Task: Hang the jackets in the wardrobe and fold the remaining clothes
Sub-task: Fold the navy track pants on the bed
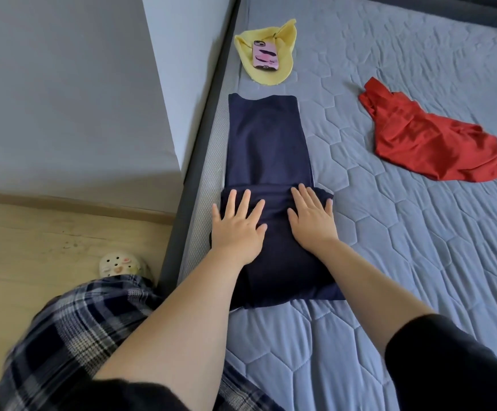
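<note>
Mid-fold on the navy garment (266, 149) at bed's (419, 262) left edge — left hand (238, 225) and right hand (311, 216) flat, fingers straight, pressing the near fold — next, probably fold toward 12 o'clock.

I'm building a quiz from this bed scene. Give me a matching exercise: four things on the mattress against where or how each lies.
Things:
1. navy garment
2. red garment
3. phone
4. yellow cloth

States:
A. crumpled, lying apart on the right
B. under the phone
C. pressed flat by both hands
D. resting on the yellow cloth

Pairs: 1-C, 2-A, 3-D, 4-B
</note>
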Tool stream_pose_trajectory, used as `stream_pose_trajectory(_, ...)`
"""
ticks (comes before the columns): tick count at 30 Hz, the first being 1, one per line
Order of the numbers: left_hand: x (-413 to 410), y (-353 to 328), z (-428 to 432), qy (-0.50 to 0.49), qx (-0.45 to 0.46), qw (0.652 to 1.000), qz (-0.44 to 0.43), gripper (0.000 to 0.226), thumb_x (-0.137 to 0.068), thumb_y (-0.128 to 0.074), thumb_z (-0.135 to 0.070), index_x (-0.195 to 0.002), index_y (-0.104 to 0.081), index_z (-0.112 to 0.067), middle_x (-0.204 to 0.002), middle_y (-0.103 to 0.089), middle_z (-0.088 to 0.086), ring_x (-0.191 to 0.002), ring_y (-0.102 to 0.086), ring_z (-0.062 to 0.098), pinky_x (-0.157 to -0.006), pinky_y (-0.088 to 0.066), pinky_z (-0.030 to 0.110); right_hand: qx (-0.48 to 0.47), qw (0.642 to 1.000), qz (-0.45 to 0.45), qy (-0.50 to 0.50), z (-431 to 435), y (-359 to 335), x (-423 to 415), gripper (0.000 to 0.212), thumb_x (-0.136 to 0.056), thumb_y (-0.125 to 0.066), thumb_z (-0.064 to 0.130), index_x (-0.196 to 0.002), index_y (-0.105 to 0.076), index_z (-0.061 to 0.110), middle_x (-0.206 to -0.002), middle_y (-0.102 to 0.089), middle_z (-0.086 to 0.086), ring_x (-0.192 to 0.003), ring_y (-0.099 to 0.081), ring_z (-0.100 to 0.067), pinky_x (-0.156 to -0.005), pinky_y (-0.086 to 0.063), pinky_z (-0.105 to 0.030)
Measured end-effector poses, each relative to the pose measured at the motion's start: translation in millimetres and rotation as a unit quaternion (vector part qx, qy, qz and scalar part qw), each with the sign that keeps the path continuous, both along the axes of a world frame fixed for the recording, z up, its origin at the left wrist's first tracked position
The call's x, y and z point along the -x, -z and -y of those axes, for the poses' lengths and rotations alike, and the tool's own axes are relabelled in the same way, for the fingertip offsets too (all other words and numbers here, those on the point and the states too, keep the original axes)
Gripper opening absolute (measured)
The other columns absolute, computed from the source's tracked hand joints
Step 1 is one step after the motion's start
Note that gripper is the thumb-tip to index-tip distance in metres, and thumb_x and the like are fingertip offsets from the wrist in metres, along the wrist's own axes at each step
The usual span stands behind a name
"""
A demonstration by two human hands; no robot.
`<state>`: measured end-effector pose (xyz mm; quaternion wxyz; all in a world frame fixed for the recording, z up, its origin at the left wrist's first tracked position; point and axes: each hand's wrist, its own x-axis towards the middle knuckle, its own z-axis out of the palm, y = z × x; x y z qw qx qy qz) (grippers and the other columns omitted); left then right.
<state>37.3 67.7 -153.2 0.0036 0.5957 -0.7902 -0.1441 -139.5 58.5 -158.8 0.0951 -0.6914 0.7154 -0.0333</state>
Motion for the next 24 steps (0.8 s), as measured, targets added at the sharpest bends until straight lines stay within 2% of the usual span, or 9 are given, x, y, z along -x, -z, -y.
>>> stream_pose_trajectory(2,-5,15,-1,-0.007,-0.026,1.0,0.003,0.056,-0.1,-0.018,-0.049,-0.152,0.001,-0.036,-0.161,0.011,-0.006,-0.146,0.018,0.022,-0.114,0.006,0.055,-0.021,1.0,0.002,0.015,6,10,6,0.055,-0.101,-0.027,0.037,-0.153,-0.014,0.022,-0.161,-0.008,0.003,-0.147,-0.002,-0.012,-0.118,0.001,-0.049)
stream_pose_trajectory(6,-9,21,1,-0.022,-0.027,0.999,-0.011,0.057,-0.1,-0.018,-0.052,-0.151,0.002,-0.037,-0.16,0.012,-0.01,-0.146,0.018,0.018,-0.114,0.004,0.056,-0.022,1.0,-0.009,0.014,13,16,5,0.056,-0.101,-0.022,0.041,-0.153,-0.011,0.024,-0.161,-0.007,0.003,-0.148,-0.001,-0.013,-0.117,0.003,-0.05)
stream_pose_trajectory(11,-18,10,-8,-0.004,-0.004,1.0,-0.014,0.059,-0.1,-0.024,-0.048,-0.152,-0.001,-0.033,-0.161,0.01,-0.007,-0.146,0.018,0.021,-0.114,0.004,0.057,-0.02,0.998,-0.055,-0.006,2,-3,-2,0.057,-0.101,-0.024,0.039,-0.153,-0.009,0.018,-0.161,-0.002,-0.002,-0.148,0.004,-0.017,-0.117,0.004,-0.051)
stream_pose_trajectory(14,-21,0,-16,0.008,0.047,0.999,0.005,0.058,-0.1,-0.028,-0.045,-0.152,-0.008,-0.032,-0.161,0.005,-0.005,-0.145,0.02,0.026,-0.112,0.008,0.059,0.082,0.995,-0.006,-0.058,-27,-22,-6,0.051,-0.1,-0.04,0.028,-0.147,-0.032,0.01,-0.159,-0.015,-0.009,-0.148,-0.007,-0.023,-0.117,-0.002,-0.05)
stream_pose_trajectory(17,-18,-7,-22,0.007,0.062,0.998,0.014,0.056,-0.1,-0.031,-0.041,-0.152,-0.013,-0.03,-0.161,0.002,-0.006,-0.145,0.018,0.028,-0.113,0.006,0.059,0.167,0.968,0.087,-0.166,-66,-41,-10,0.044,-0.092,-0.053,0.03,-0.127,-0.056,0.004,-0.144,-0.044,-0.015,-0.135,-0.038,-0.031,-0.113,-0.025,-0.05)
stream_pose_trajectory(19,-17,-9,-25,0.005,0.04,0.999,0.012,0.056,-0.101,-0.029,-0.039,-0.153,-0.009,-0.03,-0.161,0.003,-0.006,-0.146,0.018,0.027,-0.114,0.004,0.058,0.15,0.955,0.035,-0.253,-90,-44,-13,0.059,-0.081,-0.061,0.047,-0.124,-0.058,0.006,-0.135,-0.053,-0.014,-0.126,-0.048,-0.032,-0.106,-0.034,-0.049)
stream_pose_trajectory(21,-16,-10,-27,0.008,0.015,1.0,0.012,0.056,-0.102,-0.028,-0.037,-0.153,-0.006,-0.029,-0.161,0.006,-0.006,-0.146,0.017,0.027,-0.115,0.002,0.056,0.055,0.947,-0.098,-0.301,-106,-40,-17,0.085,-0.072,-0.064,0.061,-0.137,-0.047,0.01,-0.143,-0.045,-0.012,-0.132,-0.042,-0.031,-0.107,-0.032,-0.053)
stream_pose_trajectory(22,-17,-10,-28,0.009,0.001,1.0,0.01,0.057,-0.102,-0.029,-0.037,-0.153,-0.005,-0.029,-0.161,0.007,-0.006,-0.146,0.016,0.026,-0.115,0.001,0.055,0.018,0.939,-0.162,-0.305,-110,-37,-18,0.093,-0.07,-0.064,0.062,-0.144,-0.038,0.012,-0.149,-0.037,-0.012,-0.137,-0.035,-0.031,-0.108,-0.029,-0.055)
stream_pose_trajectory(24,-18,-11,-29,0.008,-0.024,1.0,-0.003,0.058,-0.102,-0.03,-0.035,-0.153,-0.004,-0.03,-0.161,0.008,-0.006,-0.147,0.015,0.024,-0.116,-0.001,0.053,-0.018,0.93,-0.229,-0.289,-111,-35,-21,0.095,-0.075,-0.066,0.052,-0.15,-0.023,0.014,-0.154,-0.026,-0.014,-0.14,-0.026,-0.031,-0.11,-0.025,-0.055)
